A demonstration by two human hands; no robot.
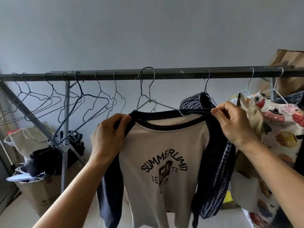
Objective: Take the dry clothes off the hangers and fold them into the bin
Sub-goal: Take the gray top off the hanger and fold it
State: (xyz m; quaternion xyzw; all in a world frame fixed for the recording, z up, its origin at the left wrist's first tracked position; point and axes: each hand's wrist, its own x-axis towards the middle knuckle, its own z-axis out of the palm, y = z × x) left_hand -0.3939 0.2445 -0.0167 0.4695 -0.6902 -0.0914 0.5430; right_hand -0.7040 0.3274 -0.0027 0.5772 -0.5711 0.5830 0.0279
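Shirt (158, 153): soft knit, cream body, navy raglan sleeves and neckband, dark arched lettering on chest; hangs below the rail at centre, hem cut off by frame edge
Hanger (148, 99): thin pale wire, hook over the rail, one shoulder tip visible inside the neck opening
Left hand (108, 135): fingers curled, gripping the navy shoulder beside the neckband
Right hand (233, 120): thumb and fingers pinching the opposite shoulder
Rail (181, 74): dark flat metal bar
Bare hangers (81, 93): roughly seven, wire, overlapping at left; count uncertain
Behind shirt: one checked garment (197, 99), one cartoon-print cloth (283, 116), both partly hidden
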